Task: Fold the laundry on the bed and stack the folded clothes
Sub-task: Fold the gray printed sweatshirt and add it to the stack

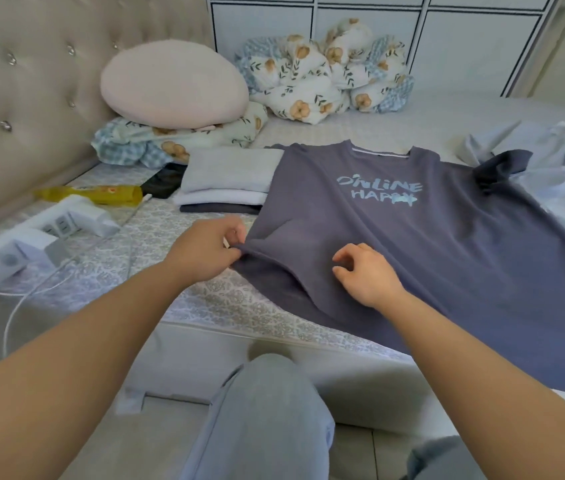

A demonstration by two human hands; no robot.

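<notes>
A grey-blue T-shirt [447, 258] with pale lettering lies spread face up across the bed, its collar pointing away from me. My left hand [205, 251] pinches the shirt's left sleeve edge. Over the shirt's lower left part hovers my right hand [366, 271], its fingers loosely curled and nothing between them. A stack of folded clothes [225, 181], light grey on top and dark at the bottom, sits just left of the shirt. Unfolded pale laundry [558, 168] is heaped at the right.
A pink pillow [170, 84] and floral bedding [322, 74] lie by the tufted headboard [25, 81]. A white power strip with chargers [42, 233], its cables, a yellow tube [101, 194] and a dark phone [161, 185] occupy the bed's left side. My knee is below the mattress edge [205, 344].
</notes>
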